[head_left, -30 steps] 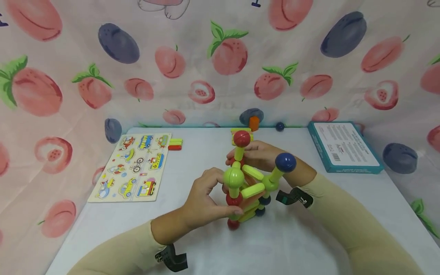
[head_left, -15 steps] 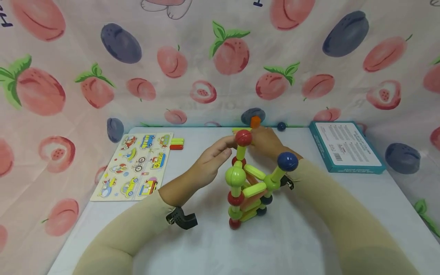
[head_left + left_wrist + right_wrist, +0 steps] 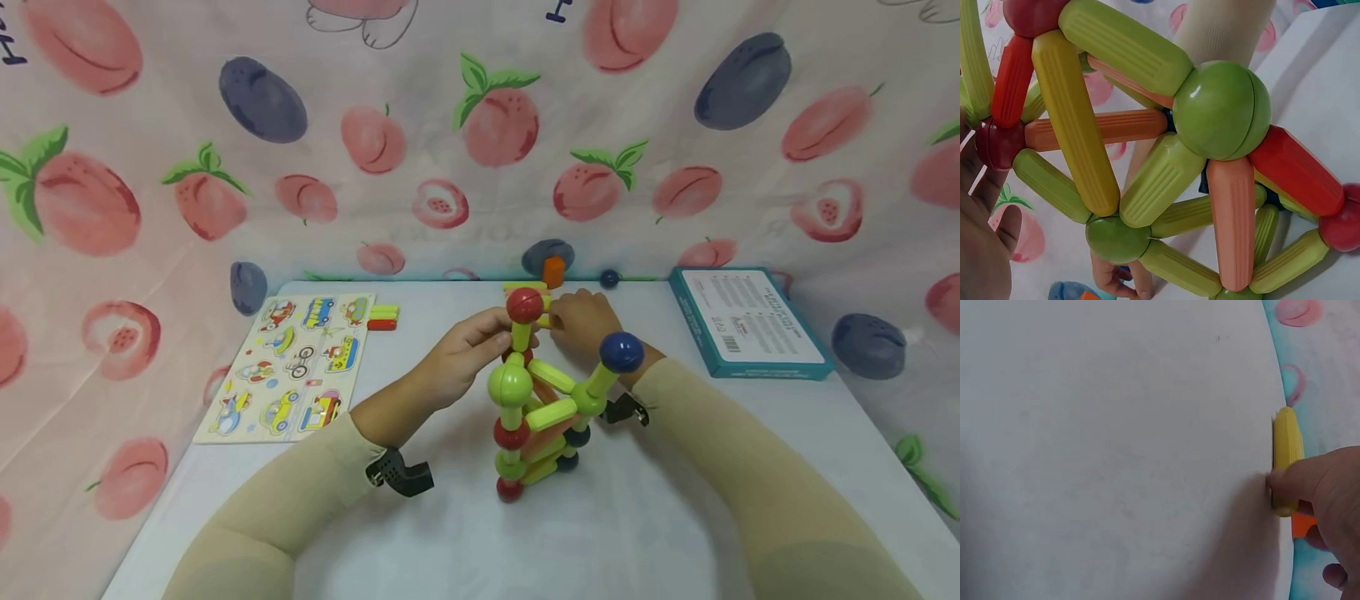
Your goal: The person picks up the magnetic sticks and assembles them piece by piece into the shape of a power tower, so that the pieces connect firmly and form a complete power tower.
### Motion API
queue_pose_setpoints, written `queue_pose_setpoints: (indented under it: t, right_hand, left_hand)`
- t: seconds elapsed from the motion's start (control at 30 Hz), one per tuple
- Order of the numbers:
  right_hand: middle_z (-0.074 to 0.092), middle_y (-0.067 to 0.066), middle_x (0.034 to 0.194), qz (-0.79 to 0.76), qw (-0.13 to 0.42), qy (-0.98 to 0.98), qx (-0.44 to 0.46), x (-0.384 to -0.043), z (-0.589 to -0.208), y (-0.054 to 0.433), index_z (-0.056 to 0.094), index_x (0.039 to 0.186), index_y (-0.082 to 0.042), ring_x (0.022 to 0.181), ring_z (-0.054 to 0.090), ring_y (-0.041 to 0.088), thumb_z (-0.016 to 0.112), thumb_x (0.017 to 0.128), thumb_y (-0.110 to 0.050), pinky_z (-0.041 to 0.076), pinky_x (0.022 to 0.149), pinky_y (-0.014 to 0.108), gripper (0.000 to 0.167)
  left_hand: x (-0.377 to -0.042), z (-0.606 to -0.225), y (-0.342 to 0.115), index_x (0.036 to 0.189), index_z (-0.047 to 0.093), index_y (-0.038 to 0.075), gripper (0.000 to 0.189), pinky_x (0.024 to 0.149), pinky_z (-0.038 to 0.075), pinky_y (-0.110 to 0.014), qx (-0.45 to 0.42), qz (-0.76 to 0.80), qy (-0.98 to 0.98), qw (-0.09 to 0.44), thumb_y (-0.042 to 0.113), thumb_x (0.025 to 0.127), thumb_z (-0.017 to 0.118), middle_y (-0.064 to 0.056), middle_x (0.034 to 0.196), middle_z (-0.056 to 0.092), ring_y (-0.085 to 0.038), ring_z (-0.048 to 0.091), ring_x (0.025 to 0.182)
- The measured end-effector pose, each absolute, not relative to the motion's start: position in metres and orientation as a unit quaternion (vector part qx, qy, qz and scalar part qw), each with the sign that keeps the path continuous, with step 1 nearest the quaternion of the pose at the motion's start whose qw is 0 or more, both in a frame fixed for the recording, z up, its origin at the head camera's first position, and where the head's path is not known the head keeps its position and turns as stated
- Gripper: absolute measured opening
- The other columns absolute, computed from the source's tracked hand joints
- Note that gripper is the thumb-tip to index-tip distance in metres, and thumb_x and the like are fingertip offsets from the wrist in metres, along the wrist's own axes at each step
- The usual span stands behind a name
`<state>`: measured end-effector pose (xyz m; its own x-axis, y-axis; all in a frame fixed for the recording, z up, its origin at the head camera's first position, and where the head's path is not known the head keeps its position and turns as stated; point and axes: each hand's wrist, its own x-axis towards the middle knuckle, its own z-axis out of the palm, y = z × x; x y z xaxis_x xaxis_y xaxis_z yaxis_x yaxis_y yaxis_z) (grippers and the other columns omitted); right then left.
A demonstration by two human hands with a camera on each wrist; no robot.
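Observation:
A model of coloured rods joined by balls (image 3: 511, 385) stands upright on the table. My left hand (image 3: 461, 354) is at its back left, fingers extended behind the upper rod. In the left wrist view, the left hand's fingertips are beside a dark red ball (image 3: 1000, 144), the thumb apart from it; whether they touch is unclear. Behind the model, my right hand (image 3: 588, 323) is at the table's far edge. The right wrist view shows its thumb and fingers pinching a yellow rod (image 3: 1286, 450). Part of the right hand shows beneath the model in the left wrist view.
An orange block (image 3: 553, 272) and a dark blue ball (image 3: 609, 277) lie at the far edge. To the left is a picture puzzle board (image 3: 288, 367) with small rods (image 3: 383, 318) beside it. A teal box (image 3: 753, 321) lies at right.
My left hand has left the model's lower front and moved up to its back left. The right hand reached to the far edge, then drew slightly back, now with a yellow rod.

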<state>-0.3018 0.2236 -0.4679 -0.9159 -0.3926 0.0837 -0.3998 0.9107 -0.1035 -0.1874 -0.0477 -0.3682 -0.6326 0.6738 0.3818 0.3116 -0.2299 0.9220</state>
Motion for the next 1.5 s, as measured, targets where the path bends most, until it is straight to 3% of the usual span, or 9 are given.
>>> queue_pose_setpoints:
  t: [0.23,0.37,0.53,0.67,0.77,0.97,1.3,1.43,1.5]
  right_hand:
    - [0.072,0.003,0.105,0.097,-0.115,-0.974,0.167,-0.284,-0.45,0.229,0.076,0.117,-0.012,0.099,0.065,0.026,0.071,0.095,-0.016,0.054,0.092,0.051,0.023]
    - [0.071,0.004,0.105,0.302,-0.192,-0.911,0.204,-0.264,-0.403,0.235,0.072,0.115,-0.008,0.1,0.062,0.026,0.071,0.097,-0.017,0.051,0.092,0.045,0.02]
    - [0.073,0.01,0.113,0.535,-0.239,-0.742,0.324,-0.23,-0.345,0.245,0.071,0.122,-0.005,0.106,0.066,0.03,0.063,0.098,-0.007,0.054,0.095,0.044,0.025]
    - [0.073,0.011,0.116,0.546,-0.27,-0.688,0.395,-0.212,-0.325,0.246,0.073,0.125,-0.01,0.107,0.066,0.032,0.062,0.097,-0.001,0.055,0.095,0.045,0.031]
    - [0.072,0.016,0.115,0.536,-0.297,-0.672,0.416,-0.207,-0.323,0.243,0.073,0.126,-0.006,0.107,0.065,0.038,0.062,0.098,0.002,0.055,0.095,0.049,0.031]
    - [0.072,0.02,0.119,0.54,-0.322,-0.64,0.441,-0.207,-0.328,0.242,0.071,0.127,0.0,0.112,0.065,0.042,0.06,0.098,0.006,0.055,0.1,0.053,0.032]
    - [0.069,0.022,0.128,0.535,-0.35,-0.617,0.459,-0.206,-0.326,0.237,0.071,0.132,-0.002,0.125,0.06,0.044,0.056,0.101,0.002,0.05,0.105,0.062,0.035]
    - [0.069,0.019,0.124,0.551,-0.334,-0.621,0.447,-0.204,-0.331,0.24,0.069,0.135,-0.004,0.116,0.062,0.039,0.056,0.104,-0.003,0.053,0.102,0.053,0.034]
    - [0.068,0.013,0.117,0.57,-0.31,-0.619,0.443,-0.202,-0.338,0.244,0.068,0.131,-0.004,0.108,0.062,0.033,0.058,0.108,-0.015,0.054,0.096,0.045,0.027]
  left_hand:
    - [-0.187,-0.371,-0.049,0.134,0.052,-0.015,0.032,0.094,0.052,-0.032,0.411,0.674,0.6,0.131,0.008,0.114,0.043,-0.03,0.123,0.063,-0.022,0.06,0.108]
    - [-0.187,-0.37,-0.05,0.134,0.052,-0.014,0.031,0.095,0.051,-0.032,0.409,0.672,0.602,0.138,0.006,0.114,0.042,-0.028,0.123,0.063,-0.021,0.061,0.109]
    - [-0.187,-0.367,-0.051,0.136,0.053,-0.012,0.035,0.098,0.05,-0.034,0.406,0.667,0.607,0.145,0.014,0.115,0.046,-0.023,0.125,0.064,-0.023,0.061,0.116]
    - [-0.186,-0.367,-0.052,0.135,0.053,-0.013,0.04,0.098,0.05,-0.034,0.403,0.674,0.602,0.146,0.021,0.115,0.049,-0.018,0.124,0.065,-0.023,0.06,0.114]
    - [-0.186,-0.367,-0.052,0.135,0.052,-0.014,0.041,0.099,0.05,-0.034,0.407,0.676,0.597,0.145,0.021,0.115,0.049,-0.02,0.122,0.063,-0.023,0.059,0.113]
    - [-0.187,-0.367,-0.051,0.134,0.053,-0.013,0.035,0.097,0.051,-0.033,0.409,0.672,0.601,0.14,0.015,0.115,0.047,-0.033,0.123,0.06,-0.024,0.06,0.112]
    - [-0.186,-0.365,-0.05,0.136,0.051,-0.013,0.035,0.096,0.051,-0.032,0.406,0.674,0.6,0.144,0.014,0.115,0.047,-0.037,0.125,0.058,-0.023,0.057,0.108]
    - [-0.186,-0.365,-0.051,0.135,0.052,-0.013,0.032,0.096,0.051,-0.031,0.404,0.674,0.602,0.142,0.009,0.114,0.045,-0.038,0.125,0.058,-0.024,0.057,0.108]
    - [-0.186,-0.366,-0.051,0.136,0.052,-0.013,0.032,0.098,0.051,-0.033,0.398,0.673,0.606,0.146,0.006,0.113,0.043,-0.037,0.128,0.059,-0.025,0.058,0.111]
